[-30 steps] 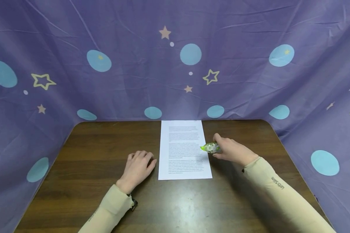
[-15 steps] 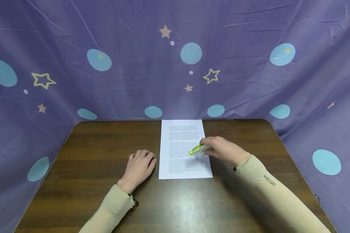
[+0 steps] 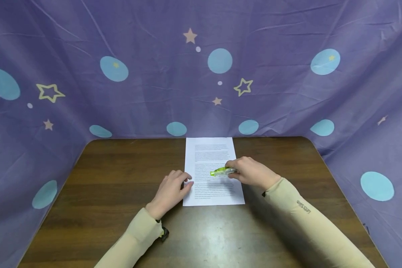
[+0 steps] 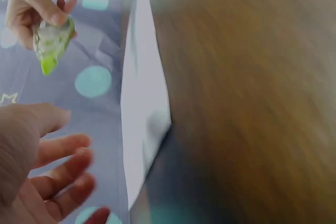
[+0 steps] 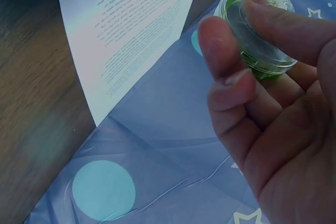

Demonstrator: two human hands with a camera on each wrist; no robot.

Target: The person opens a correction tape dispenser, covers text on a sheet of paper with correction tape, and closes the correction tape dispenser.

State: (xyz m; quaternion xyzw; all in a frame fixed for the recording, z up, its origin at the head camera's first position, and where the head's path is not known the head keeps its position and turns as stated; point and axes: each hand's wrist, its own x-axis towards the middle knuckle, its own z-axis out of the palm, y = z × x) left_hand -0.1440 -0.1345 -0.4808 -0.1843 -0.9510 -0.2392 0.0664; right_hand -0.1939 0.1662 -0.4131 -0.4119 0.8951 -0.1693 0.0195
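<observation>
My right hand (image 3: 253, 173) holds a correction tape (image 3: 223, 171) with a clear and lime-green case over the middle of a printed sheet of paper (image 3: 217, 193). Its tip points left. In the right wrist view, thumb and fingers pinch the rounded case of the correction tape (image 5: 260, 35). My left hand (image 3: 169, 191) is at the sheet's left edge, its loosely bent fingers overlapping the margin in the head view. Nothing is in that hand; the left wrist view shows its fingers apart, with the sheet (image 4: 142, 87) beyond them.
The brown wooden table (image 3: 120, 163) carries the sheet, which reaches its back edge. A purple curtain (image 3: 154, 74) with stars and blue dots encloses the back and both sides. A dark band (image 3: 165, 234) sits at the left wrist.
My right hand has moved left with the correction tape, from the sheet's right edge to over its middle. The left hand has shifted right, from the table to the sheet's left edge.
</observation>
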